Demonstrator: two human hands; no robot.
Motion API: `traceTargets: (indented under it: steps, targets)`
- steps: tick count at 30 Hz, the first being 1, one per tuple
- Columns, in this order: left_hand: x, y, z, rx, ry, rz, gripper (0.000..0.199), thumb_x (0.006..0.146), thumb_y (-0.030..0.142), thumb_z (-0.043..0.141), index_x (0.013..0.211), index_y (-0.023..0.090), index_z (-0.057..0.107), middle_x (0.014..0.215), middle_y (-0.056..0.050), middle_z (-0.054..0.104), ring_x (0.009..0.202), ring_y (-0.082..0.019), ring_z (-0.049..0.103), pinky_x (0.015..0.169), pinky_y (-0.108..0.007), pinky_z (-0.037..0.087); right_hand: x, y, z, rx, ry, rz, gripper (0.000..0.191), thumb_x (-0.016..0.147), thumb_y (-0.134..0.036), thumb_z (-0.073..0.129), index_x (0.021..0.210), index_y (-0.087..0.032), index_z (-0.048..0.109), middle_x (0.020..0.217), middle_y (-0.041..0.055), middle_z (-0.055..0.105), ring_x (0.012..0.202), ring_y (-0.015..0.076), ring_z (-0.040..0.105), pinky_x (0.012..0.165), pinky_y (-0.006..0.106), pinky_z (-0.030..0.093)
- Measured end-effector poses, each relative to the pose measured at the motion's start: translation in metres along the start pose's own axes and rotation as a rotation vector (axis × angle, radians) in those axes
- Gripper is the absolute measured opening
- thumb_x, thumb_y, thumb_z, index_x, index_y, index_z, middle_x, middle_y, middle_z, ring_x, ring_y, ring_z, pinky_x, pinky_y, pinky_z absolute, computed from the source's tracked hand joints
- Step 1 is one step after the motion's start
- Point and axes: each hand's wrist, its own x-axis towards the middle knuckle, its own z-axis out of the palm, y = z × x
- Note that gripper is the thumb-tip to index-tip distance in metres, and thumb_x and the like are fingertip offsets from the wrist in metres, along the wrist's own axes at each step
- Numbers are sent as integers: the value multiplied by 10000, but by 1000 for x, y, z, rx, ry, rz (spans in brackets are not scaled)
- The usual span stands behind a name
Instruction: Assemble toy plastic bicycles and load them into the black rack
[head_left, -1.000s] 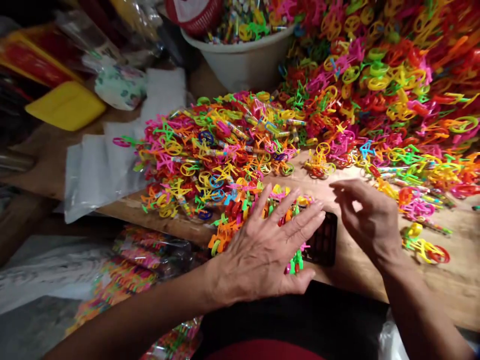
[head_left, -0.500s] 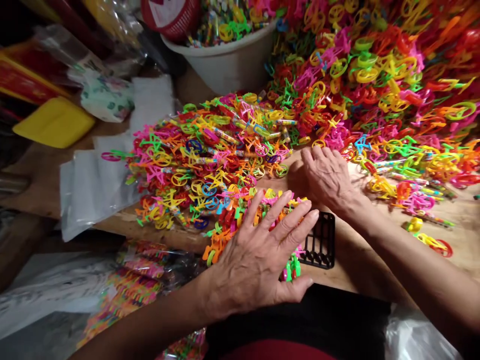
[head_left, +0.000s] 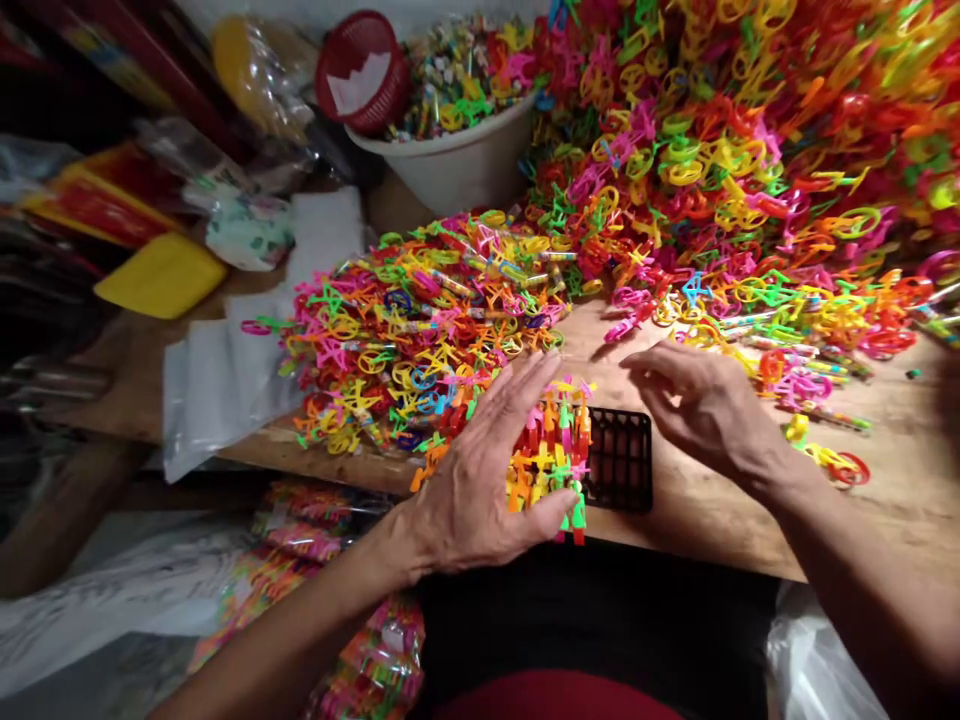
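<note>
My left hand rests with its fingers stretched out and thumb apart, over the left side of a black plastic grid rack. Small bright plastic toys stand in rows in that rack, partly hidden under the hand. The rack's right columns show bare slots. To the right and above it, my right hand hovers over the wood with loosely bent fingers held apart, nothing visible in them. A pink toy piece lies on the wood just beyond its fingertips.
A heap of finished-looking colourful toys lies left, a bigger pile at the back right. A white tub with a red basket stands behind. Clear plastic bags lie left; filled bags sit below the table edge.
My right hand has drawn back from the pile, toward the right and nearer me. My left hand has tilted onto its edge and shifted left, uncovering more toys and rack. The view has shifted slightly.
</note>
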Motion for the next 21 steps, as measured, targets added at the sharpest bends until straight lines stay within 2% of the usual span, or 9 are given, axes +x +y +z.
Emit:
traceTargets:
  steps: [2,5,8,11,14,17,19,21]
  targets:
    - [2,2,0,43,-2,0,732,941,349,553,1577,111,279,1620,-150,411,1559,-208,315,1322,-420,228,-2,-6,10,248,-51,32,217,952,-225,547,1066,-177,725,983,73,765,779,156,707,659,252,536]
    - [6,4,6,166,-47,38,726,922,343,607,1545,86,338,1615,-172,412,1555,-248,322,1322,-480,222,-3,-4,28,454,-97,66,233,963,-253,566,1127,-186,717,1026,64,776,862,156,729,732,250,575]
    - [7,3,13,223,-76,50,780,908,370,617,1549,39,319,1625,-194,385,1571,-277,280,1317,-509,230,1,4,43,530,-90,24,225,964,-228,563,1099,-198,741,1022,55,784,905,160,735,809,265,577]
    - [5,2,16,229,-77,48,752,912,371,595,1543,46,343,1623,-169,399,1566,-265,292,1322,-491,218,9,8,50,512,-44,-30,272,952,-178,542,1105,-214,765,1036,58,795,915,171,750,822,274,576]
    - [4,4,14,232,-90,30,729,930,388,568,1543,54,357,1630,-155,393,1564,-272,293,1318,-499,212,13,4,52,457,-22,-59,319,935,-158,525,1106,-237,783,1013,56,802,892,180,760,790,272,584]
    - [7,12,9,257,-120,12,743,933,424,575,1557,82,358,1677,-163,282,1577,-338,240,1297,-609,160,11,1,49,474,-27,-53,338,938,-186,532,1167,-254,770,1055,58,797,920,190,761,840,295,592]
    - [13,16,4,274,-148,46,727,935,457,570,1550,115,387,1692,-144,243,1577,-384,210,1267,-701,75,9,3,42,513,-75,-18,333,933,-256,571,1214,-247,751,1098,75,788,971,217,755,881,327,594]
    - [19,17,1,265,-190,121,673,955,457,532,1529,122,428,1686,-121,272,1573,-391,212,1260,-717,46,10,10,31,541,-170,44,368,915,-339,614,1246,-230,732,1135,98,775,1026,245,742,881,346,598]
